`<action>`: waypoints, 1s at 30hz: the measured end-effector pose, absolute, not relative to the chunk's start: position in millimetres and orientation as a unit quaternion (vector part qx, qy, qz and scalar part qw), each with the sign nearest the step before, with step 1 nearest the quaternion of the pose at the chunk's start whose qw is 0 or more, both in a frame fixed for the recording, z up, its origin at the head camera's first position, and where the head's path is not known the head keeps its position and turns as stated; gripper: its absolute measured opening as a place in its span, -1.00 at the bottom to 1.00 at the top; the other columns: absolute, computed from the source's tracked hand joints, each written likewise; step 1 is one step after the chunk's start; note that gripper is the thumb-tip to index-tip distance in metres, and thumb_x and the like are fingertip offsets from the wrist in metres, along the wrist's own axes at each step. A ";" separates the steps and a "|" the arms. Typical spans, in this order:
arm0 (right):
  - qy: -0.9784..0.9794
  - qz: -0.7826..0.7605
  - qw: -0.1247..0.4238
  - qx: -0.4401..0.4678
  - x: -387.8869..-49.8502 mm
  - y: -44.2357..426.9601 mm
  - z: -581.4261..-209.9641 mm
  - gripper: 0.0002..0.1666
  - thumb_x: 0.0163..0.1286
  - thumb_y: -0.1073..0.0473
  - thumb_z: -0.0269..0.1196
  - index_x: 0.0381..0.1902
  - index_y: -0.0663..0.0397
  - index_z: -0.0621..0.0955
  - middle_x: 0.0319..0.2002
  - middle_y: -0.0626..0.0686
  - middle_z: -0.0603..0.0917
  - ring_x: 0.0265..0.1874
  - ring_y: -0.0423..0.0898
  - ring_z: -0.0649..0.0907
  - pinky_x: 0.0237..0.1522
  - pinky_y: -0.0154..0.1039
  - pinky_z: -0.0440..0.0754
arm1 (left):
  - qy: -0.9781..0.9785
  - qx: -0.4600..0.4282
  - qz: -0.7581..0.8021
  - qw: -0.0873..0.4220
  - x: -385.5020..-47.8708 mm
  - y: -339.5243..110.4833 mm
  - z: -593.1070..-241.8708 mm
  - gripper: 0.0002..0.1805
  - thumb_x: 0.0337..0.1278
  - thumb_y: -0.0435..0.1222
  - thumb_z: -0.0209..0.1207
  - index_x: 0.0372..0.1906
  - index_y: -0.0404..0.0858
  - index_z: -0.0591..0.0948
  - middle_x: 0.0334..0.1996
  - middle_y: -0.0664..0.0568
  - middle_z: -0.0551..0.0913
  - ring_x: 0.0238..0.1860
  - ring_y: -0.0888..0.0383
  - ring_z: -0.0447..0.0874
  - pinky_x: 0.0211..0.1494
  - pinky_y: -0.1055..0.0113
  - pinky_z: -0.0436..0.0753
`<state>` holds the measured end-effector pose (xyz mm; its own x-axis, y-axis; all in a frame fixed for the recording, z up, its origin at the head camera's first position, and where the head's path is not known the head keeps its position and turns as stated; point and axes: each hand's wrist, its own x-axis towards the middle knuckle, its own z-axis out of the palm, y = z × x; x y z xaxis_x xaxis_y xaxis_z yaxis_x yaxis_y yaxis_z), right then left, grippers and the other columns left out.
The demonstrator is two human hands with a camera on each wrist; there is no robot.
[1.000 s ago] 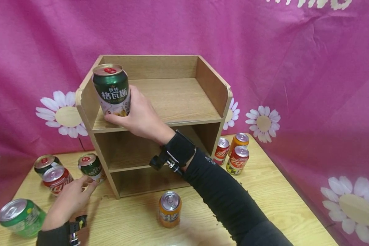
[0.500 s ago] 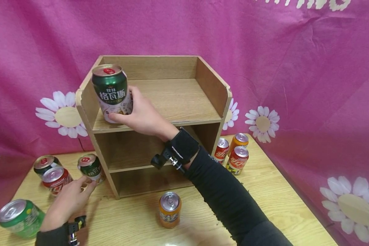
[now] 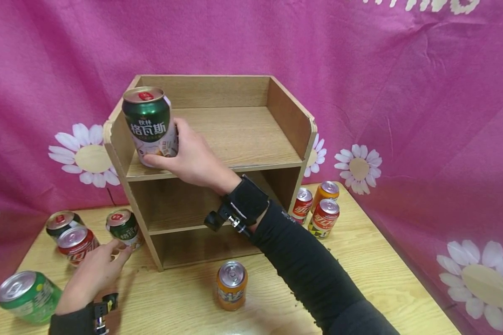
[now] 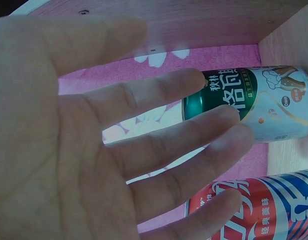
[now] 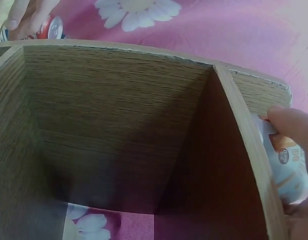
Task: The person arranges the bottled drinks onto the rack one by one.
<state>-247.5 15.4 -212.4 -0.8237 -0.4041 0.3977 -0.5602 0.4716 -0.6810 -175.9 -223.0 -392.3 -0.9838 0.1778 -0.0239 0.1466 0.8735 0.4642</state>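
My right hand [image 3: 194, 158] grips a green-and-white drink can [image 3: 148, 128] upright at the left end of the wooden shelf unit's top board [image 3: 234, 135]. Whether the can's base touches the board I cannot tell. In the right wrist view, part of this can [image 5: 284, 160] shows beside the thumb, behind the unit's edge. Low on the left, my left hand [image 3: 93, 274] has its fingers relaxed and holds nothing. It is nearest to another green-and-white can [image 3: 125, 230] and a red can [image 3: 77, 244]; the left wrist view shows its straight, spread fingers [image 4: 159, 95] in front of both.
A dark-topped can [image 3: 63, 221] stands behind the red one, and a lighter green can [image 3: 31, 298] is at the near left. An orange can [image 3: 232, 286] stands before the unit. Right of it are two red cans and an orange can [image 3: 329, 190]. Pink cloth [image 3: 381, 93] hangs behind.
My right hand has moved the green-and-white can slightly down and left over the top board, turning it a little. My left hand has stayed in place.
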 end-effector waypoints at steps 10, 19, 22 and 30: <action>-0.854 0.427 0.080 0.286 -247.6 14.2 -213.0 -0.27 0.14 0.02 0.41 0.18 0.11 0.34 -0.04 -0.04 0.55 -0.08 -0.25 0.53 -0.06 -0.50 0.43 | 0.966 0.083 0.241 0.048 -176.7 -222.5 -391.6 -0.50 0.40 -0.09 -0.10 0.08 -0.47 0.46 -0.04 -0.43 0.54 -0.01 -0.42 0.46 -0.07 -0.22 0.45; -0.861 0.424 0.074 0.272 -246.9 15.9 -210.0 -0.20 0.14 -0.03 0.41 0.23 0.07 0.30 -0.03 -0.06 0.54 -0.06 -0.25 0.54 -0.05 -0.48 0.44 | 0.965 0.077 0.244 0.063 -181.1 -221.6 -390.2 -0.44 0.42 0.01 -0.13 0.12 -0.42 0.45 -0.01 -0.41 0.53 -0.03 -0.37 0.50 -0.13 -0.18 0.50; -0.846 0.454 0.049 0.274 -245.3 21.2 -208.2 -0.15 0.17 0.02 0.39 0.30 0.12 0.24 0.11 0.03 0.49 0.08 -0.17 0.51 0.05 -0.45 0.43 | 0.965 0.078 0.244 0.058 -181.1 -221.4 -390.6 -0.45 0.41 0.00 -0.12 0.11 -0.42 0.46 -0.03 -0.41 0.54 -0.05 -0.35 0.52 -0.14 -0.17 0.51; -0.844 0.440 0.058 0.303 -227.4 76.8 -203.7 -0.45 0.32 0.17 0.26 0.19 0.34 0.43 0.19 0.19 0.47 0.13 -0.01 0.53 0.07 -0.39 0.48 | 0.963 0.079 0.246 0.072 -179.0 -220.1 -390.4 -0.43 0.42 0.00 -0.14 0.11 -0.46 0.44 -0.01 -0.41 0.53 0.01 -0.39 0.46 -0.09 -0.19 0.48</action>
